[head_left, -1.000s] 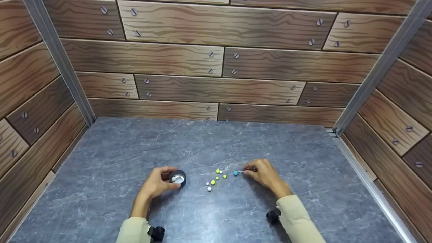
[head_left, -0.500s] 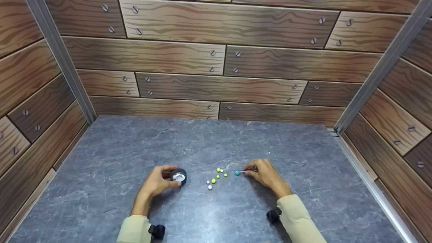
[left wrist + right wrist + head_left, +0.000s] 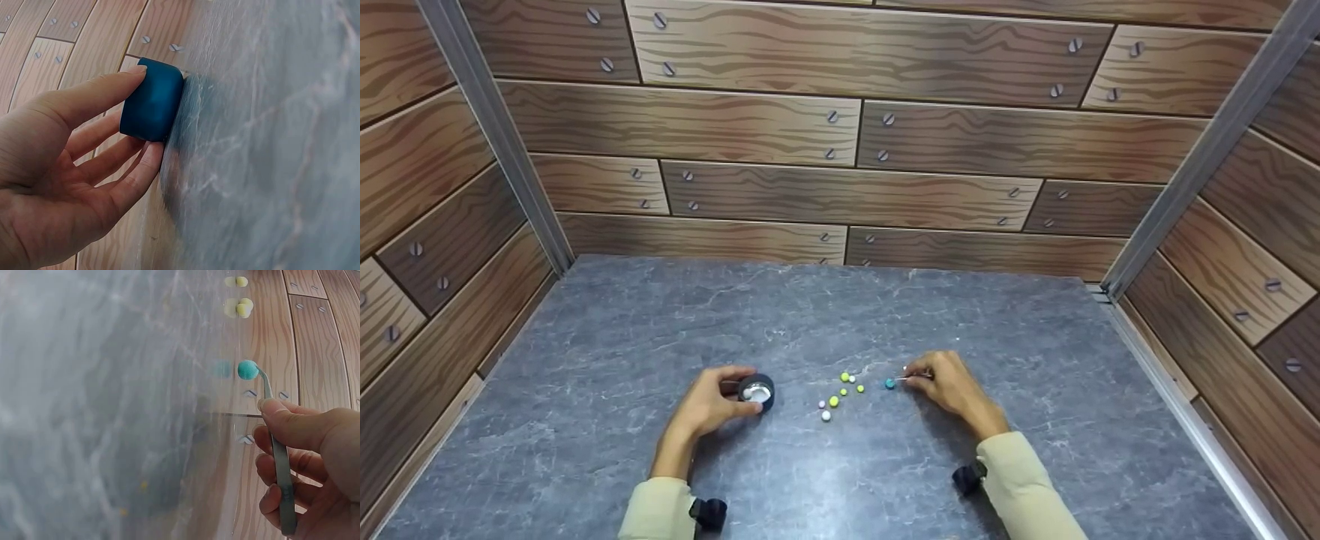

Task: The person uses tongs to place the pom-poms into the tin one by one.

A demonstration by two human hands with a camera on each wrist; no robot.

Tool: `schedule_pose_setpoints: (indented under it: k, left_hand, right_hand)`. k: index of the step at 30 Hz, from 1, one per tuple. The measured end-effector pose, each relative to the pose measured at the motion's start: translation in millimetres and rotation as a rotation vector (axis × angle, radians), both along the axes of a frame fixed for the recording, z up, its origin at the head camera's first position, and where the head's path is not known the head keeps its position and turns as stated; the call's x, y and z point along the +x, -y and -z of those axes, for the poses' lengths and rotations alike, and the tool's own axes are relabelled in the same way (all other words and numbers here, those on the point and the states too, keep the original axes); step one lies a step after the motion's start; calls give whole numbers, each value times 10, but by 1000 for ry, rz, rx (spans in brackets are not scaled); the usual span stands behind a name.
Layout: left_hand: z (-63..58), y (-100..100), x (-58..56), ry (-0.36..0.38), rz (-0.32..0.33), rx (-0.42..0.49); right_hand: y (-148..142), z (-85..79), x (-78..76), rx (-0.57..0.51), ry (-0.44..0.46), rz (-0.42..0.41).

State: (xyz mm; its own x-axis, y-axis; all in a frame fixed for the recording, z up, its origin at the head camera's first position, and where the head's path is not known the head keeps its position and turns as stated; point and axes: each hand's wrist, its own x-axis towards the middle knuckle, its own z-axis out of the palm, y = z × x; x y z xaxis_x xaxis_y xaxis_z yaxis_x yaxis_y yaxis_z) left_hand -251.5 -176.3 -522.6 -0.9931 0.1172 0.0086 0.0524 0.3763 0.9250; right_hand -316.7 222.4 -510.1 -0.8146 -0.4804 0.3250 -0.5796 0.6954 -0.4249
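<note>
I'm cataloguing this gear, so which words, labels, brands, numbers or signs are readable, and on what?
No text is readable.
Tweezers: faint dark marking on the handle, too blurred to read.
Blue container: no lettering visible on the side shown by the left wrist view.

At lower right, a bare right hand [image 3: 332,453] grips slim grey metal tweezers [image 3: 282,467] between thumb and fingers, the bent tip meeting the edge of a small round teal ball [image 3: 247,369]. The ball is mirrored in a glossy grey marbled surface [image 3: 112,382], blurred across the left side of the view. Above it, near the top, are small pale-yellow round balls [image 3: 244,309], also reflected, and behind everything stands a brown wood-plank-patterned wall [image 3: 320,343] with screw heads.
</note>
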Motion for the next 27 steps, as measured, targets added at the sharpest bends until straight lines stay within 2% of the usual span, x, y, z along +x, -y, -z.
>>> schedule_pose_setpoints:
  k: [7, 14, 21, 27]
  left_hand:
    - [5, -12, -8, 25, -37, -24]
    - [-6, -9, 0, 20, -26, -21]
    - [-10, -1, 11, 9, -13, -5]
    - [-11, 1, 11, -1, -4, -1]
  right_hand:
    - [40, -59, 0, 2, -33, 8]
    - [137, -101, -1, -25, -23, -14]
    - [260, -117, 0, -44, -58, -47]
    - [343, -140, 10, -54, -43, -73]
